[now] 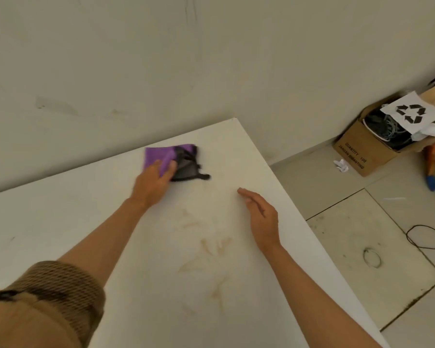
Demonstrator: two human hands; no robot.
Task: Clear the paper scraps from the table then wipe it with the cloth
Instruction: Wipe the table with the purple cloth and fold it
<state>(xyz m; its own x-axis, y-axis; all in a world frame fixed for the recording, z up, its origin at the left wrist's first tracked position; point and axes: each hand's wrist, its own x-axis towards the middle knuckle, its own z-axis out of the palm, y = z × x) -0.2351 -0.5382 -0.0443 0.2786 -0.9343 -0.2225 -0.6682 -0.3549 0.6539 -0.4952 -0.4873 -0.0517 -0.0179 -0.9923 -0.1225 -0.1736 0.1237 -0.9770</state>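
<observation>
A person's left hand (152,180) presses a purple-and-black cloth (183,159) onto a white tabletop (86,222) near the centre of the frame, its fingers (157,165) laid out flat across the fabric rather than gripping it. The right hand (261,217), lower and to the right, holds nothing, its fingers straight and close together just above or on the surface; which cannot be told. Faint brown stains (211,247) mark the tabletop between the two forearms. At the right of the frame, a crumpled paper scrap (341,165) lies on the tiled floor (362,222) just beside a cardboard box (357,151) topped with a recycling sign (409,113).
</observation>
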